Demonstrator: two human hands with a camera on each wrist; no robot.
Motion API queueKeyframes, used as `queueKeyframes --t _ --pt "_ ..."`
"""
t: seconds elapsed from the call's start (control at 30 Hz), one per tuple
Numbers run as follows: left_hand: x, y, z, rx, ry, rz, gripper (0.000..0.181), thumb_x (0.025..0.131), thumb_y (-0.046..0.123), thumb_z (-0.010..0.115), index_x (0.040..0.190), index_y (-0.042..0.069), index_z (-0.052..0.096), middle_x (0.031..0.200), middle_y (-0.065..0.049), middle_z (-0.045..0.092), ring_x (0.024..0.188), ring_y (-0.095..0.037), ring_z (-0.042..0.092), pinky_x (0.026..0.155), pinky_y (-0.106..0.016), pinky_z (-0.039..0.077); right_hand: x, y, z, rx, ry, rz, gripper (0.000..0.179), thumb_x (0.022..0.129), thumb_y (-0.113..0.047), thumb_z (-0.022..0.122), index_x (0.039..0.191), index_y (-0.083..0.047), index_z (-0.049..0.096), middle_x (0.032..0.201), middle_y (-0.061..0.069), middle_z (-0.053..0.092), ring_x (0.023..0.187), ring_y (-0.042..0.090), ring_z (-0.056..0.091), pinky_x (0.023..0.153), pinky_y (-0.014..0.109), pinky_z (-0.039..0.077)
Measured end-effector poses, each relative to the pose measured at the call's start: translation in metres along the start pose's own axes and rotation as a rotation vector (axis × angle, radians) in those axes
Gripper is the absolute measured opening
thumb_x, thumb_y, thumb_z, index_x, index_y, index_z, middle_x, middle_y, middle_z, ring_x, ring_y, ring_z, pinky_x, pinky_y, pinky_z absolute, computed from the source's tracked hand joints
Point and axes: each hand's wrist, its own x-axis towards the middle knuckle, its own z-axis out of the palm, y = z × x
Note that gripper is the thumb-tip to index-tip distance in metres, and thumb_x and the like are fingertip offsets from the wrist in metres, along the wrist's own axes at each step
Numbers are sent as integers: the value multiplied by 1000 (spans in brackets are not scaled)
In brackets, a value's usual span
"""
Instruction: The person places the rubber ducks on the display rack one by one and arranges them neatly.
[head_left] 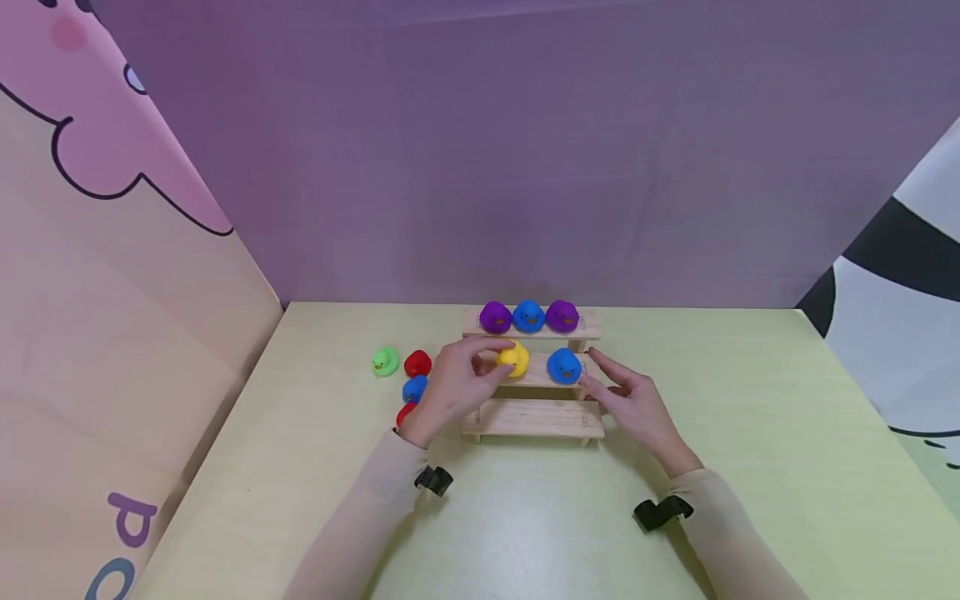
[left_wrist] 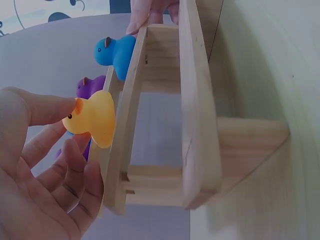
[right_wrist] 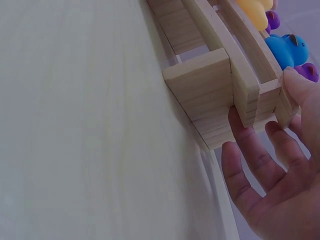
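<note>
My left hand (head_left: 452,385) pinches a yellow rubber duck (head_left: 515,359) between thumb and fingers, at the left part of the middle step of a three-step wooden stand (head_left: 543,418). In the left wrist view the duck (left_wrist: 95,117) is upright against the step's edge. My right hand (head_left: 637,407) holds the stand's right end, thumb by the top edge and fingertips against the board ends (right_wrist: 245,95). Close to that thumb, a blue duck (head_left: 564,367) sits on the middle step. Along the top step stand a purple duck (head_left: 495,317), another blue duck (head_left: 528,317) and a second purple duck (head_left: 562,317).
Left of the stand, on the pale table (head_left: 300,467), are a green duck (head_left: 386,362), a red duck (head_left: 417,364), a blue duck (head_left: 415,389) and another red one (head_left: 405,413), partly hidden by my left wrist. A purple wall (head_left: 540,167) rises behind the table.
</note>
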Motion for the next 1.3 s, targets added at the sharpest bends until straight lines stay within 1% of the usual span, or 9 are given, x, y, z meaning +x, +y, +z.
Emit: queueKeyframes --t 0.1,0.17,0.33,0.47,0.67,0.8,1.1,1.17,1.3 --pt "2 2 3 0 -18 -14 33 97 21 79 130 22 77 131 3 74 81 -17 61 69 -26 53 0 -1 0 -6 0 -3 66 106 -38 67 164 -16 43 170 19 38 101 21 81 86 16 57" --pt "4 3 5 5 -30 -16 34 97 22 79 131 22 77 131 3 74 82 -17 61 69 -26 52 0 -1 1 -9 2 -9 66 107 -37 67 164 -15 43 169 19 38 100 20 81 85 16 58" --pt "6 6 9 16 -42 -34 34 98 25 78 132 23 76 113 5 74 81 -18 60 68 -27 50 0 -1 1 -8 0 -21 65 107 -37 66 164 -14 43 169 21 39 97 15 81 85 16 58" --pt "7 7 11 23 -45 -41 34 97 25 78 131 23 76 104 6 72 81 -17 59 68 -27 50 1 1 1 -23 1 -18 66 107 -39 66 164 -15 43 169 20 39 97 12 80 85 16 58" --pt "10 11 13 42 -53 -15 33 97 26 78 130 21 77 109 5 74 81 -16 59 70 -27 49 1 0 1 -31 7 -18 66 107 -39 65 164 -14 43 169 20 39 100 18 81 84 15 57" --pt "10 12 15 46 -51 -15 32 97 26 79 128 21 78 112 4 75 80 -15 59 69 -26 48 1 -2 1 -11 3 -21 66 107 -38 66 164 -13 43 169 21 38 101 22 81 86 14 56" --pt "12 13 18 40 -57 -18 31 97 26 80 127 21 78 112 4 76 79 -15 60 68 -26 49 0 -2 2 1 2 -15 66 107 -38 66 164 -14 43 169 20 38 94 9 80 85 15 57" --pt "12 13 19 44 -56 -17 31 96 27 80 127 21 78 113 4 76 80 -15 60 68 -26 50 0 -2 1 -4 5 -10 66 107 -39 66 164 -15 43 169 19 39 97 12 80 85 15 57" --pt "12 13 20 44 -54 -15 31 96 26 80 127 21 78 112 4 76 80 -15 60 68 -26 51 -1 -3 1 -24 8 -11 66 107 -39 66 164 -15 43 169 19 39 106 25 80 86 13 56"
